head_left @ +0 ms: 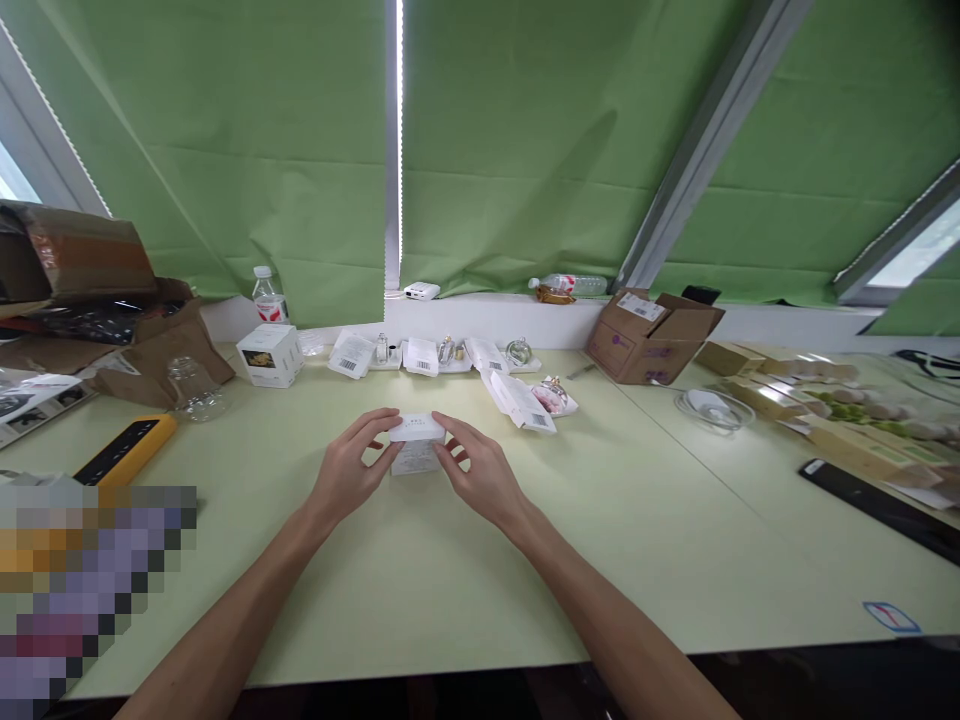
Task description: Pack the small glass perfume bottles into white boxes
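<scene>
A small white box stands on the pale green table in front of me, with small print on its front and on its lid. My left hand grips the left side of the box near the lid, fingers on the top edge and thumb lower down. From the other side my right hand pinches the lid's right edge in the same way. Beyond the hands lies a row of opened white packs with barcodes and small glass bottles. A pink-and-clear bottle lies in the nearest pack.
On the left are a white printed box, a clear jar, a yellow-and-black power strip and cardboard. On the right are a brown carton, a coiled white cable, a black flat bar and pale boxes.
</scene>
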A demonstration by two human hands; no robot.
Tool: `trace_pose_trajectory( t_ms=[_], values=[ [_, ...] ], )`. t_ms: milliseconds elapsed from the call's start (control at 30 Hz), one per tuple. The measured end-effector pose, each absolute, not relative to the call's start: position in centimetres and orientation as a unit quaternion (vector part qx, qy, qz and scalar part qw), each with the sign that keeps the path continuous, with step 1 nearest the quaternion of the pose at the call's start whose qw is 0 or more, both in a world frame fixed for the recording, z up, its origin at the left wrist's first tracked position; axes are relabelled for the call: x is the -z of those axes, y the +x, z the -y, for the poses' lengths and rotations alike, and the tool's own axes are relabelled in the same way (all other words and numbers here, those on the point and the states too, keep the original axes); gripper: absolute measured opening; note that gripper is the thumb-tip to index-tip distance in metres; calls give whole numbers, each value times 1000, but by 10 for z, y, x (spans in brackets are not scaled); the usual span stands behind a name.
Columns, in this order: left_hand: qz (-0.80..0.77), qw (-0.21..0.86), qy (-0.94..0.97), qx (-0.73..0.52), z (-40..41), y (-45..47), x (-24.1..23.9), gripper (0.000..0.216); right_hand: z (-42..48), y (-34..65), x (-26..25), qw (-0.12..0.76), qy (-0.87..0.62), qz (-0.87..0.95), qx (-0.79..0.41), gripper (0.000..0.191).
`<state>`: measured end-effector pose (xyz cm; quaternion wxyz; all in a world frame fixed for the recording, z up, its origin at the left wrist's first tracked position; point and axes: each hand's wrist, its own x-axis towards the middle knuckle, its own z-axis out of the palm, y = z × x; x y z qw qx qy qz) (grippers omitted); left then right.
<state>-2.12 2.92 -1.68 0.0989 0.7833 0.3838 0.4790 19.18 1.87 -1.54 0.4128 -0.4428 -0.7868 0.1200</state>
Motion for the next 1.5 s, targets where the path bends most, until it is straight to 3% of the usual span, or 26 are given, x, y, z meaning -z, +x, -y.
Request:
trace_pose_trajectory(
  t_ms=[533, 1500],
  values=[
    [-394, 144, 773, -477, -28, -19, 16, 25, -20, 186, 19, 433, -452, 768, -137, 34],
    [-396, 118, 765, -494, -29, -19, 18, 24, -20, 192, 15, 408, -465, 776, -125, 34]
  ],
)
